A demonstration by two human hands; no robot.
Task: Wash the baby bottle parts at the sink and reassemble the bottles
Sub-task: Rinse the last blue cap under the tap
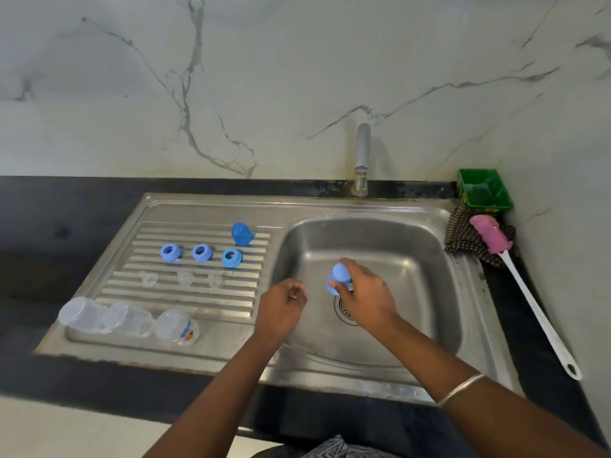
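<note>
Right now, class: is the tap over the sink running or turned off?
Off, as far as the view shows. No stream falls from the tap into the sink, and the right hand holds a blue cap away from the spout.

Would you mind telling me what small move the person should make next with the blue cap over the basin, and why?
Probably set the blue cap on the drainboard beside the other cap. The right hand holds it over the basin, no water seems to run from the tap, and rings, teats and bottles already lie there.
</note>
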